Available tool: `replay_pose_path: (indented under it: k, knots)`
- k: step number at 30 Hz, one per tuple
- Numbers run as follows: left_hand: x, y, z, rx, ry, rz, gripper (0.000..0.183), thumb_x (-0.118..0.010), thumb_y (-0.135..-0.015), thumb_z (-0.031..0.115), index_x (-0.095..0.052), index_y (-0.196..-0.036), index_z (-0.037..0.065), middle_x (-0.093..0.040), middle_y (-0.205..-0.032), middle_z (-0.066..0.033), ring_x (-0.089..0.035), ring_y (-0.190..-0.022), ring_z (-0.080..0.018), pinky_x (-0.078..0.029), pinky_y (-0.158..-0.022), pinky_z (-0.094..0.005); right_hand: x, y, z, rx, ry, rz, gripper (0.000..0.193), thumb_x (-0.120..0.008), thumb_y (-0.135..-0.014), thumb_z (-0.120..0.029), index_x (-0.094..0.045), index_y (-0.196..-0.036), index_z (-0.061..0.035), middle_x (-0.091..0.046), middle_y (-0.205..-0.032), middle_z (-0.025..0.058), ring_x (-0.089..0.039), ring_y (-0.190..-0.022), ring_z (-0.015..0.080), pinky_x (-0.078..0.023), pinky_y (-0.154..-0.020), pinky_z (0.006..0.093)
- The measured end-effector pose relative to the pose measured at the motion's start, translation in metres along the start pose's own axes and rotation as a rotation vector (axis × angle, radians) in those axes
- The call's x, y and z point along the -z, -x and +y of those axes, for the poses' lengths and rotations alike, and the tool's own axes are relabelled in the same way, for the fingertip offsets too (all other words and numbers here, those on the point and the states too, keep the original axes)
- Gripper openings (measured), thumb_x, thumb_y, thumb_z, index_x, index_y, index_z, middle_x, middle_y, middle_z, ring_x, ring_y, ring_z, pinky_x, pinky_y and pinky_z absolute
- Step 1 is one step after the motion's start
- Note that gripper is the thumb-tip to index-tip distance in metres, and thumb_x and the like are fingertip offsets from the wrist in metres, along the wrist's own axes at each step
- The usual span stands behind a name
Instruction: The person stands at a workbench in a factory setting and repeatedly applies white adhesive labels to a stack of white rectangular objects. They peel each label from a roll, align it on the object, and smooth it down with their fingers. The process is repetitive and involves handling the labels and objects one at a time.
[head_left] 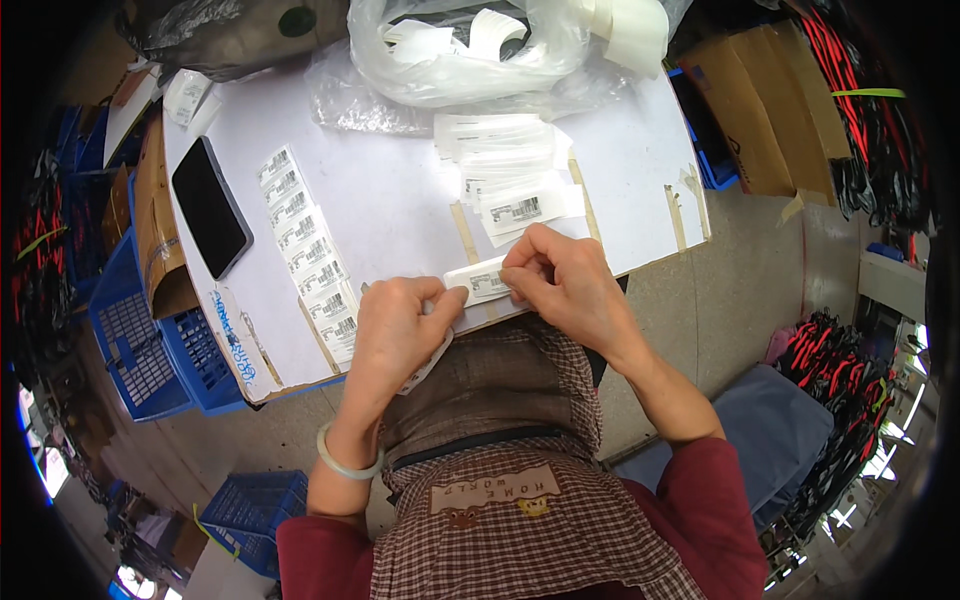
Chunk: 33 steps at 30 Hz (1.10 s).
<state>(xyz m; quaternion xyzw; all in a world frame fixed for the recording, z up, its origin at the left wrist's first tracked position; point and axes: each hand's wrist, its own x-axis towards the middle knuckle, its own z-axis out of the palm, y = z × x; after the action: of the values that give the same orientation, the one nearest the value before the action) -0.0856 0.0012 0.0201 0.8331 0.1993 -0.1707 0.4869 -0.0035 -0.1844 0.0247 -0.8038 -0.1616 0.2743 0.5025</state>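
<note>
Near the table's front edge lies a white tag with a barcode label (pixel 482 284) on it. The thumb of my left hand (pixel 400 325) presses on its left end, fingers curled closed. A white strip (pixel 430 368) hangs below that hand over the edge; its upper part is hidden. My right hand (pixel 572 290) pinches at the tag's right end, thumb against forefinger; whether it grips the tag or a sticker on it is hidden. Just beyond lies an overlapping stack of white barcode tags (pixel 515 207). A long strip of barcode labels (pixel 305 245) lies flat to the left.
A dark phone (pixel 212 208) rests on the white table (pixel 385 190) at left. At the back stands a clear plastic bag (pixel 400 85) with white pieces inside. Blue crates (pixel 140 330) and cardboard boxes (pixel 765 110) flank the table. Red and black items (pixel 880 120) hang at right.
</note>
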Motion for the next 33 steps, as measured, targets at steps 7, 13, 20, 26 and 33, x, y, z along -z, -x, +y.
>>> replay_pose_path:
  k: [7,13,20,26,33]
  knots:
    - [0.000,-0.004,0.010,-0.105,-0.250,-0.001,0.037,-0.068,-0.090,0.026,-0.069,-0.068,-0.005,-0.051,-0.045,-0.0071,-0.043,-0.042,-0.0091,-0.034,-0.042,-0.0281,-0.005,0.000,0.000,0.074,0.116,0.035,0.007,-0.064,-0.083,-0.003,-0.061,-0.083,0.0030,-0.063,-0.062,0.0150,-0.065,-0.057,0.0266,-0.049,-0.054,0.0340]
    - [0.019,0.003,0.025,-0.080,0.096,0.161,0.040,-0.071,-0.088,0.029,-0.069,-0.065,-0.004,-0.049,-0.043,-0.0069,-0.045,-0.041,-0.0087,-0.034,-0.041,-0.0290,0.026,-0.005,-0.004,-0.031,-0.242,0.091,0.009,-0.067,-0.085,-0.006,-0.063,-0.087,0.0015,-0.063,-0.067,0.0009,-0.056,-0.061,0.0065,-0.045,-0.054,0.0241]
    - [0.008,-0.072,0.045,-0.201,-0.465,0.029,0.037,-0.071,-0.084,0.030,-0.071,-0.064,-0.001,-0.056,-0.047,-0.0082,-0.052,-0.044,-0.0127,-0.040,-0.047,-0.0286,0.024,-0.053,-0.002,0.129,0.612,0.204,0.029,-0.077,-0.076,-0.024,-0.060,-0.082,-0.0010,-0.065,-0.064,0.0158,-0.067,-0.060,0.0293,-0.050,-0.055,0.0391]
    - [0.029,-0.050,0.048,-0.150,-0.096,-0.143,0.033,-0.067,-0.088,0.030,-0.074,-0.077,0.000,-0.061,-0.056,-0.0045,-0.053,-0.051,-0.0099,-0.044,-0.052,-0.0273,0.025,-0.009,-0.013,0.337,0.245,0.236,0.024,-0.078,-0.078,-0.021,-0.060,-0.084,-0.0057,-0.062,-0.066,0.0090,-0.064,-0.062,0.0302,-0.050,-0.056,0.0393]
    - [0.038,0.033,0.037,-0.089,0.675,-0.219,0.029,-0.066,-0.090,0.002,-0.062,-0.117,-0.008,-0.072,-0.091,-0.0110,-0.068,-0.077,-0.0138,-0.054,-0.068,-0.0242,-0.035,0.034,-0.009,0.437,-0.098,0.179,0.022,-0.075,-0.078,-0.006,-0.067,-0.098,-0.0018,-0.065,-0.094,0.0116,-0.064,-0.085,0.0264,-0.053,-0.070,0.0347]
